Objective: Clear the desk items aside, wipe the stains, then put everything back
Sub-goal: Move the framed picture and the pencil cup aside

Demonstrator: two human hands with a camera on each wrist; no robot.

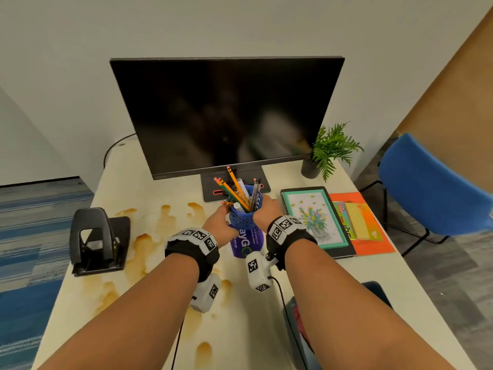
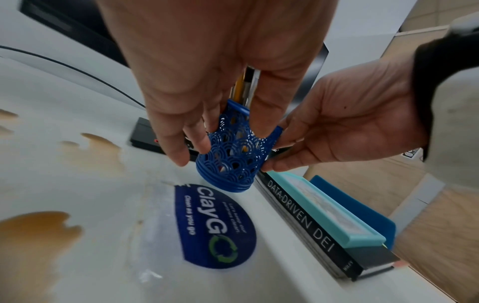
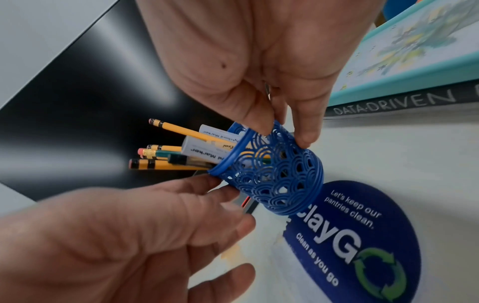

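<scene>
A blue lattice pencil cup (image 1: 244,218) full of pencils (image 3: 166,165) and white markers is gripped from both sides. My left hand (image 1: 221,220) holds its left side with thumb and fingers (image 2: 178,151) around the wall. On the right, my right hand (image 1: 266,206) pinches the rim (image 3: 282,131). The cup (image 2: 230,157) is tilted and seems just off the white desk (image 1: 165,343), above a round blue ClayGo sticker (image 2: 215,227). Brown stains (image 1: 144,247) spread across the desk's left and middle.
A black hole punch (image 1: 96,241) sits at the left. The dark monitor (image 1: 226,116) and its stand are right behind the cup. To the right lie a teal-framed flower picture (image 1: 314,217) on a black book (image 2: 311,225), an orange folder (image 1: 373,236), a potted fern (image 1: 330,150) and a blue chair (image 1: 432,188).
</scene>
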